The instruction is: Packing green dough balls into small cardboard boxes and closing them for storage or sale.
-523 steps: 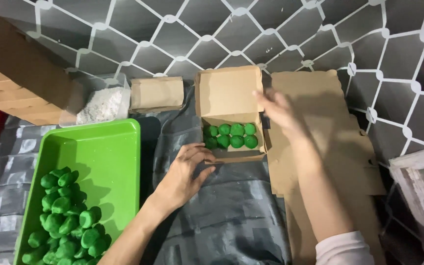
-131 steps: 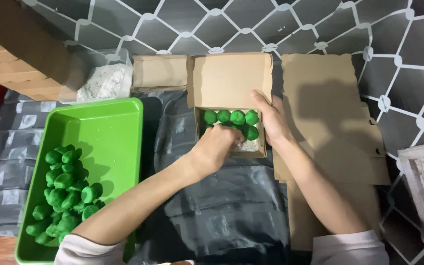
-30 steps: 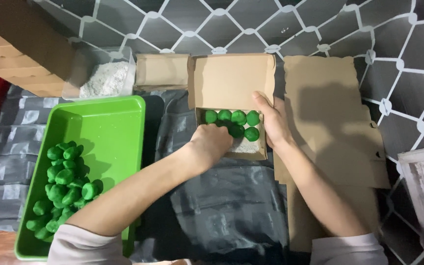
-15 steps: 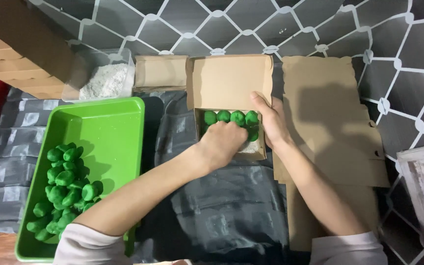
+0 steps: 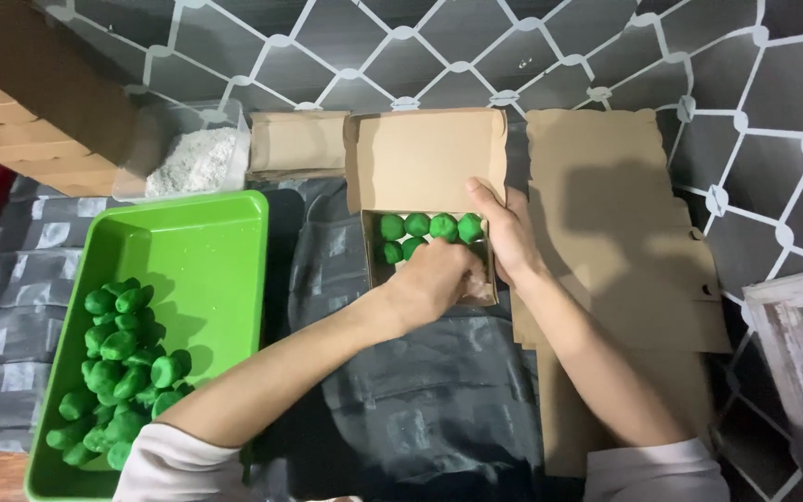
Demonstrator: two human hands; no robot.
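Left hand [image 5: 434, 279] curled down inside the box [image 5: 425, 163] mid-frame over green balls [image 5: 417, 224], grip hidden; right hand [image 5: 506, 232] open, steadying its edge

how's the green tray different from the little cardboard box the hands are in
The green tray is bright plastic with no lid; the cardboard box is brown, smaller, with its lid flap open. In the tray the green balls lie heaped at one end; in the box the balls sit in rows. The left hand reaches into the box and the right hand steadies it; the tray is untouched.
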